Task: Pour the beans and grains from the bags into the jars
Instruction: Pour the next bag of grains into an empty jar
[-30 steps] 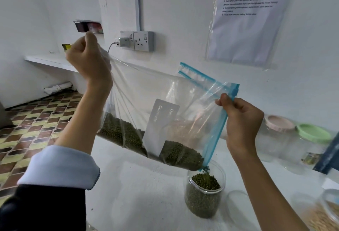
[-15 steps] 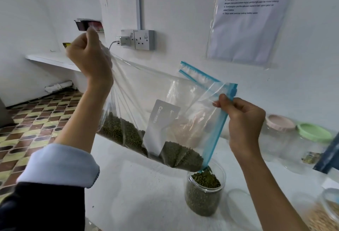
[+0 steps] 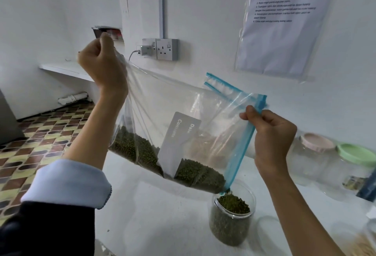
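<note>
The print on the plastic-sleeved paper sheet (image 3: 284,21) on the wall is too small for me to read. My clear zip bag of green beans (image 3: 183,133) hides part of its own grey label, so the word under "Date" is broken. At the right edge, a clear jar of pale grains (image 3: 364,245) is cut off, and a dark blue object (image 3: 368,188) shows only a corner. My right forearm covers the table behind it.

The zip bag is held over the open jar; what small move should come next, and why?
Probably raise the left hand a little. The jar is nearly full and its beans are heaped, yet many green beans lie in the zip bag, so a gentle tilt seems safer.
</note>
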Motion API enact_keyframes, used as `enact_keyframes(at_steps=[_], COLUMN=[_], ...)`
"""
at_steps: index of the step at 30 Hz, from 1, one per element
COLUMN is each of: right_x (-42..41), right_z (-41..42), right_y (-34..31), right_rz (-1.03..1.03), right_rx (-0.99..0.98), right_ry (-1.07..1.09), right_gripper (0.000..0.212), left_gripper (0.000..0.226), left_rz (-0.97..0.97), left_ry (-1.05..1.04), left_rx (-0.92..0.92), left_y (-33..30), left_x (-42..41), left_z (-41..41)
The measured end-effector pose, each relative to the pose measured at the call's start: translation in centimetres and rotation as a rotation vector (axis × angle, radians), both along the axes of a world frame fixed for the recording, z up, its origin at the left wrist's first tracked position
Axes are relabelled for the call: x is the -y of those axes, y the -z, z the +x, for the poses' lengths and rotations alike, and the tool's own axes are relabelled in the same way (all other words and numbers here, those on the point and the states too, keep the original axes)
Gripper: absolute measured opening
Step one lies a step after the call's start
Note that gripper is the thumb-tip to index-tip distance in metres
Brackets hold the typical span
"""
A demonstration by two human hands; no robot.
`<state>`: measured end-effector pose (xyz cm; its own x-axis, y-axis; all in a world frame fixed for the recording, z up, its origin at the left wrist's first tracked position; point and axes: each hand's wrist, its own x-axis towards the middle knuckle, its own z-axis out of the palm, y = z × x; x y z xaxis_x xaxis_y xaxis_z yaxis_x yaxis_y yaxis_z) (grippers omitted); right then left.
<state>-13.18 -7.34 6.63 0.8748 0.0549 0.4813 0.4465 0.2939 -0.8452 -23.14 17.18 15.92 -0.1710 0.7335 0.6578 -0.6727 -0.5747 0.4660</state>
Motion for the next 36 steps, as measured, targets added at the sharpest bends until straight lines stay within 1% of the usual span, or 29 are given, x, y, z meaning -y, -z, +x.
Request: enact_keyframes(at_steps=[2,5,8,11,14,17,20,24,27,30,33,36], right_x=[-0.1,-0.1,0.1,0.3,0.6,0.9,1.3,1.3,1.5,1.5,1.6,1.5], right_z=[0.3,0.6,0.9,0.9,1.1,1.2,1.3,1.2,1.1,0.9,0.7,0.6], right_y=[0.0,0.0,0.1,0.1,0.3,0.7,1.0,0.9,1.1,1.1,1.0,0.8], right_rz=[0.013,-0.021,0.024,-0.021,0.02,0.013,0.057,0.01,0.043,0.034,0.087,0.045], right_rx=[-0.009,-0.025,-0.027,-0.017,-0.017,-0.024,-0.009,-0.001,0.016,0.002,0.007,0.009], right_ry=[0.024,-0.008,0.039,-0.003,0.045,0.037,0.091,0.039,0.085,0.044,0.074,0.032], right_gripper=[0.018,0.017,0.017,0.018,0.018,0.018,0.02,0.018,0.02,0.021,0.021,0.02], left_gripper=[0.039,0.04,0.038,0.04,0.041,0.041,0.042,0.044,0.044,0.042,0.04,0.041], left_rz=[-0.006,0.001,0.003,0.0,-0.001,0.001,0.006,-0.001,0.009,0.013,0.009,-0.014], left_ry=[0.003,0.026,0.05,0.055,0.056,0.064,0.054,0.06,0.044,0.04,0.065,0.069], left_rx=[0.002,0.003,0.013,-0.006,-0.011,-0.025,-0.027,-0.022,-0.015,-0.026,-0.002,0.004], left_y=[0.0,-0.1,0.1,0.2,0.4,0.9,1.3,1.3,1.2,1.1,1.0,0.8], left_x=[0.0,0.2,0.3,0.4,0.4,0.3,0.2,0.8,0.5,0.4,0.0,0.0], left_z=[0.0,0.0,0.2,0.4,0.7,0.9,1.0,1.1,1.2,1.1,1.0,0.8])
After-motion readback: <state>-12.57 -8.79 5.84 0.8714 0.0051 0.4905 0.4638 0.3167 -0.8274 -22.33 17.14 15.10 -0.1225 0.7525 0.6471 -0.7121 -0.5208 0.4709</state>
